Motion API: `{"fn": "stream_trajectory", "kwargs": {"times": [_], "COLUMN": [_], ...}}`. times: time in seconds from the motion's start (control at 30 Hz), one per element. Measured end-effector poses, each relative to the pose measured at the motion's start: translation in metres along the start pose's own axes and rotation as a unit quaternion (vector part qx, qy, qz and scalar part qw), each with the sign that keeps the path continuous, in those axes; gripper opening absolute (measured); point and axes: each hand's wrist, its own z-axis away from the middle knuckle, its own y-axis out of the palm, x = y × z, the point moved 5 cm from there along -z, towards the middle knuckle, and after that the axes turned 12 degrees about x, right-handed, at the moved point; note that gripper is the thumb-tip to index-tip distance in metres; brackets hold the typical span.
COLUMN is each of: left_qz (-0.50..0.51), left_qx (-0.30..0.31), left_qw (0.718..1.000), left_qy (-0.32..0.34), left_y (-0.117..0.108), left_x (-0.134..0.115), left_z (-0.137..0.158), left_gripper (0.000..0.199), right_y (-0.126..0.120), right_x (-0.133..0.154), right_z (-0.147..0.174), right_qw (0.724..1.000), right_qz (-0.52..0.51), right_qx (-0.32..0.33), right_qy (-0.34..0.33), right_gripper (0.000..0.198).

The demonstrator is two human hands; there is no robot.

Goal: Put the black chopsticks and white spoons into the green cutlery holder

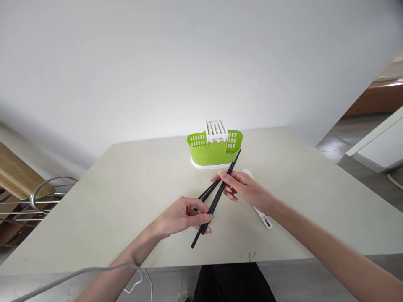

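Between both hands I hold a pair of black chopsticks [216, 200], slanting up to the right, their ends not level. My left hand [185, 216] pinches them near the lower end, and my right hand [237, 184] grips them nearer the upper end. More black chopsticks [209, 191] lie on the table behind the held pair, partly hidden by my hands. Just beyond stands a green utensil basket [209, 154] with a white slatted top piece and a white base. A white spoon [264, 218] with a printed handle lies under my right forearm, its middle hidden.
The pale table [141, 180] reaches back to a white wall [189, 63]. At the left is a metal wire rack [40, 205] with a wooden board [22, 172] on it. A grey cable [82, 272] crosses near my left forearm at the front edge.
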Motion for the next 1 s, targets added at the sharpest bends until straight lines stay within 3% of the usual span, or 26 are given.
{"fn": "stream_trajectory", "kwargs": {"times": [0.3, 1.0], "left_qz": [0.043, 0.011], "left_qx": [-0.028, -0.024], "left_qw": [0.999, 1.000], "left_qy": [-0.008, 0.015], "left_y": [-0.007, 0.003], "left_x": [0.003, 0.004], "left_z": [0.012, 0.006], "left_gripper": [0.042, 0.039], "right_y": [0.029, 0.045], "right_x": [-0.005, -0.002], "right_z": [-0.011, 0.004], "right_qw": [0.999, 0.998], "right_qz": [-0.026, -0.033], "right_qx": [0.042, 0.045], "right_qy": [0.006, 0.010], "right_gripper": [0.060, 0.060]}}
